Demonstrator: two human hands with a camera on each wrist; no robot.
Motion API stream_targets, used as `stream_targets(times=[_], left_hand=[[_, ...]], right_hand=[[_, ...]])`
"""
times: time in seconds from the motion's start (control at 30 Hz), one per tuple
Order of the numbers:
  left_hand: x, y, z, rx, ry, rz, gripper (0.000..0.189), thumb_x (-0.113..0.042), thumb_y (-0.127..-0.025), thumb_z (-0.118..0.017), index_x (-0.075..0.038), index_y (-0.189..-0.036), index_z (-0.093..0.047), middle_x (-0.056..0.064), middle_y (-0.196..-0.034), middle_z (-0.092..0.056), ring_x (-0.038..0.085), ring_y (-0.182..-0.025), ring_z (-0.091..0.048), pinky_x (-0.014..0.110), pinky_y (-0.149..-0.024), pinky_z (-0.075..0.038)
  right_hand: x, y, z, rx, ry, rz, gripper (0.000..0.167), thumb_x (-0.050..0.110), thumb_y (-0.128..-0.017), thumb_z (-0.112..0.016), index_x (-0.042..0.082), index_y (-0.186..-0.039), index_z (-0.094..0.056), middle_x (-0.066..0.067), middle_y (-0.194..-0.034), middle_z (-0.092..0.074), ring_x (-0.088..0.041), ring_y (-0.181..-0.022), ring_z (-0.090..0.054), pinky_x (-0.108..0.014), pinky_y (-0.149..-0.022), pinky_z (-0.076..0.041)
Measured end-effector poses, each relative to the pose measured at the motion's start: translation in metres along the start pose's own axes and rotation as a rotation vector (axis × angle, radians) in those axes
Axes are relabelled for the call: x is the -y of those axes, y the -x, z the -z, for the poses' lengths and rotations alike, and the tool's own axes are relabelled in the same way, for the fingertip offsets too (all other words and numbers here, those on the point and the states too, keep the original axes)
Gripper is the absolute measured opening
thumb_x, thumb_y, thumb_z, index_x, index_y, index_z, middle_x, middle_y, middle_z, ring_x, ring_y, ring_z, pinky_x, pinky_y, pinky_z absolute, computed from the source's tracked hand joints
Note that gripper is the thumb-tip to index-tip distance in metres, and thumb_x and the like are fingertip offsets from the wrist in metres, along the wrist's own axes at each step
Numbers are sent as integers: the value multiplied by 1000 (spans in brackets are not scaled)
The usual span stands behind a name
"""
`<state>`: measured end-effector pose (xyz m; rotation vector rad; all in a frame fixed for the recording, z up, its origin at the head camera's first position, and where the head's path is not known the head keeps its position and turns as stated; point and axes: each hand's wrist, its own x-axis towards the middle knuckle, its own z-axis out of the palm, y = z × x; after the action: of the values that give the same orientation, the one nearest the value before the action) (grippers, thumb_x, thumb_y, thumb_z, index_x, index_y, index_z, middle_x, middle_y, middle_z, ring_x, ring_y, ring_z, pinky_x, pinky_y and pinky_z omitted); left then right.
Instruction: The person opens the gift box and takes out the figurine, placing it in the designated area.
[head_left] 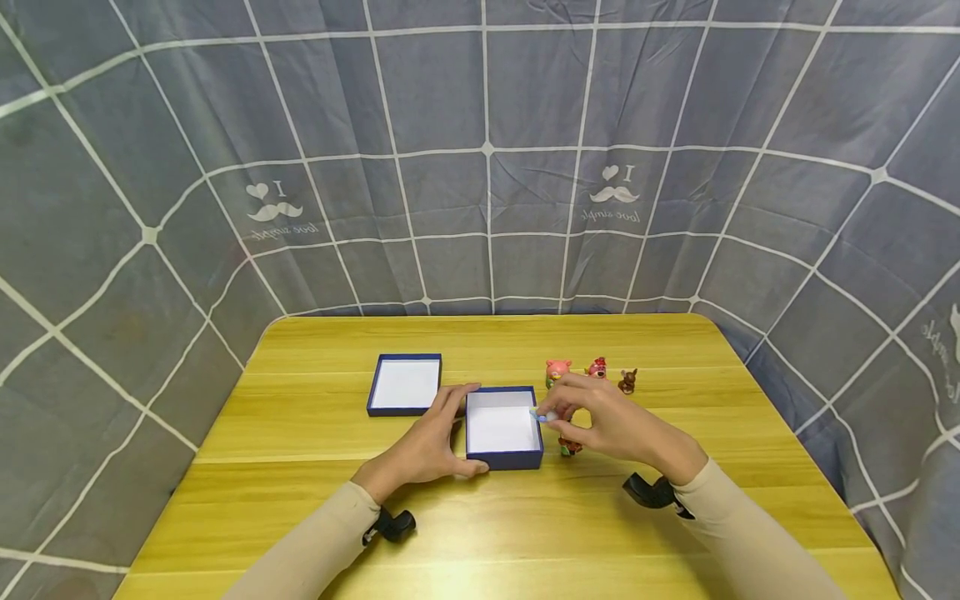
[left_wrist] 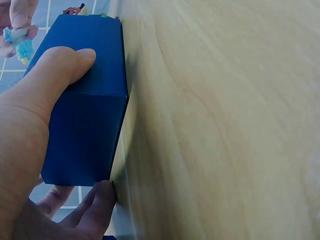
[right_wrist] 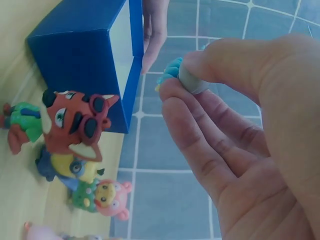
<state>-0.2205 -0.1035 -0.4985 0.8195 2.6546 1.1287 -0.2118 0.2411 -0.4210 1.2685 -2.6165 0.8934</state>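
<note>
An open blue box (head_left: 504,460) with a white inside sits mid-table. My left hand (head_left: 427,446) grips its left end, the thumb (left_wrist: 67,65) against the near wall and the fingers round the far side. Above the box's right rim, my right hand (head_left: 611,417) pinches a small light-blue and white figurine (right_wrist: 172,70) between thumb and fingertips. The right wrist view shows a fox figurine (right_wrist: 70,120) standing close beside the box. Behind it are a yellow and blue minion figurine (right_wrist: 70,167) and a pink and green figurine (right_wrist: 117,197).
To the left, behind my left hand, lies a shallow blue lid (head_left: 407,383) with its white inside up. A red-pink figurine (head_left: 597,368) and a small brown figurine (head_left: 627,382) stand beyond my right hand. A grey checked curtain (head_left: 442,192) hangs behind the wooden table (head_left: 450,542).
</note>
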Motion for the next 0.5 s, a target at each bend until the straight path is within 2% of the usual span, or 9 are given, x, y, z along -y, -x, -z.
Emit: stream_targets(times=[0.1, 0.27, 0.5], left_hand=[[0, 0, 0, 6, -2, 7, 127, -45, -87, -105, -18, -184, -28, 18, -177, -41, 39, -153, -64, 56, -129, -56], [1, 0, -1, 6, -3, 1, 127, -44, -87, -105, -19, -184, -28, 19, -177, -41, 39, -152, -65, 56, -129, -57], [1, 1, 0, -1, 8, -11, 127, -44, -87, -106, -16, -183, -28, 20, -174, -43, 41, -151, -66, 57, -127, -58]], right_hand=[[-2, 5, 0, -28, 12, 12, 23, 3, -102, -89, 16, -120, -85, 4, -117, -79, -6, -98, -80, -31, -85, -71], [-5, 12, 0, -79, 19, 49, 28, -1, -97, -93, 18, -116, -85, 3, -117, -79, -6, -95, -79, -37, -80, -72], [-6, 19, 2, -118, 14, 79, 32, -4, -94, -94, 19, -114, -84, 4, -117, -78, -7, -94, -78, -29, -77, -68]])
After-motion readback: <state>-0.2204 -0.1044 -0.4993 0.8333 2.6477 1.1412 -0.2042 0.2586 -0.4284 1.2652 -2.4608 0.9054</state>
